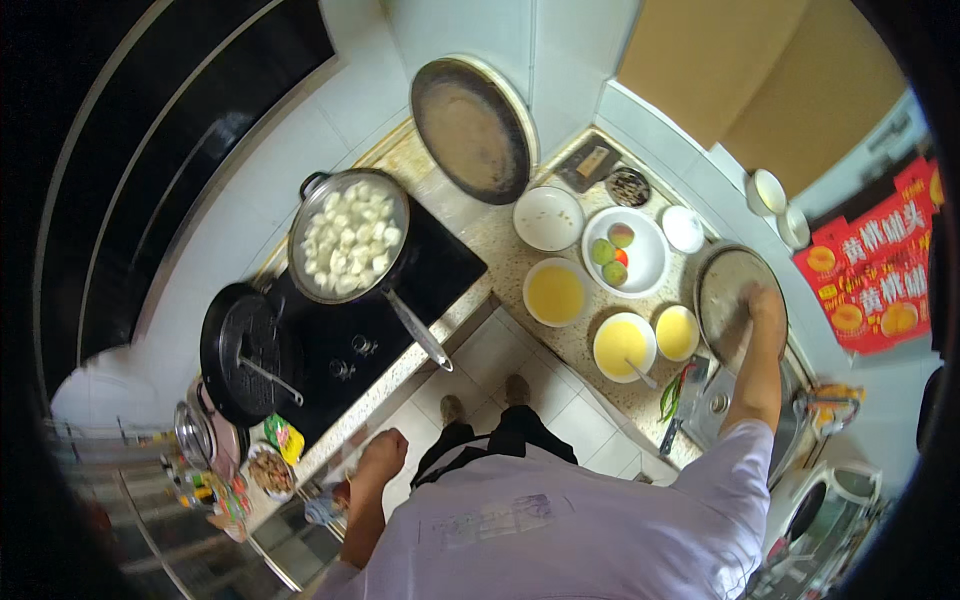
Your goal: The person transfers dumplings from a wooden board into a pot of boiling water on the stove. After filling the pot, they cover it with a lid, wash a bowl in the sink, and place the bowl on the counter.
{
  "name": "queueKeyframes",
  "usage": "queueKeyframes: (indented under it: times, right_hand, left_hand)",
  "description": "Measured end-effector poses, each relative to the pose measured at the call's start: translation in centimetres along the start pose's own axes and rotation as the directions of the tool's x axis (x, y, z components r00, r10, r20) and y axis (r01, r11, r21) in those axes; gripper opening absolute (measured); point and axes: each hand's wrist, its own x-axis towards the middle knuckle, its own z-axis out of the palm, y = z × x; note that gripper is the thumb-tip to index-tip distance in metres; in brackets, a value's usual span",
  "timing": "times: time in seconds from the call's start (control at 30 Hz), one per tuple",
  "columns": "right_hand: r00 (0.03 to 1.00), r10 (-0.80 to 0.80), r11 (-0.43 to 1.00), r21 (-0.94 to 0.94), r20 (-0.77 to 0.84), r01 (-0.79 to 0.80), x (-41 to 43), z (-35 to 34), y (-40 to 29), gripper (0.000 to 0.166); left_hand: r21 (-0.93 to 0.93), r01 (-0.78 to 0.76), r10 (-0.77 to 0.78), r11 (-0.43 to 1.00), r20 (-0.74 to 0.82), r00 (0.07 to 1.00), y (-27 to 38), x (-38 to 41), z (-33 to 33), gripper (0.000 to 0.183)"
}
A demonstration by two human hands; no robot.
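Note:
My right hand (763,301) reaches over a large round pan or lid (739,281) at the counter's right, beside the sink; whether its fingers grip it is unclear. My left hand (384,454) hangs with curled fingers in front of the stove edge, with nothing visible in it. On the black cooktop, a wide pan (349,236) holds many pale, dumpling-like pieces, and its handle points toward me. Left of it is a black wok (247,356) with a metal utensil inside. Several bowls of yellow liquid (556,292) stand on the counter, one with a spoon (640,373).
A white basin (652,255) holds several round fruits. Near the sink (720,403) lie green chillies (673,394) and a black-handled knife (670,436). A large round pan or lid (472,131) leans in the corner. A bowl of brown food (271,471) sits at the lower left.

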Motion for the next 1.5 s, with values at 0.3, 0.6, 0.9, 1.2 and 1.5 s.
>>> queueKeyframes:
  times: [0.3, 0.6, 0.9, 1.2, 1.5]
  right_hand:
    - [0.999, -0.040, 0.911, 0.411, 0.007, 0.033, -3.8, -6.3, 0.1, 0.036]
    - [0.689, -0.665, 0.536, 0.460, -0.287, 0.708, -16.4, -19.1, -16.4, 0.016]
    - [0.132, -0.971, 0.069, 0.292, -0.201, 0.954, -34.5, -17.0, -48.2, 0.017]
    - [0.100, -0.995, 0.102, 0.073, 0.026, 0.992, -41.0, -6.3, -67.5, 0.019]
    - [0.168, -0.983, 0.176, 0.107, 0.077, 0.979, -44.5, -1.6, -71.8, 0.021]
  left_hand:
    - [-0.048, 0.047, -0.041, 0.998, 0.108, 0.993, 0.0, 0.7, 0.6, 0.027]
    - [-0.114, 0.027, -0.025, 0.993, 0.025, 0.999, -1.8, 1.1, 0.6, 0.029]
    - [-0.247, 0.113, -0.150, 0.962, -0.139, 0.979, -7.0, -2.6, 1.6, 0.026]
    - [-0.392, 0.257, -0.357, 0.883, -0.207, 0.911, -12.6, -6.7, 5.9, 0.023]
    - [-0.452, 0.314, -0.431, 0.835, -0.180, 0.884, -13.8, -7.9, 7.0, 0.024]
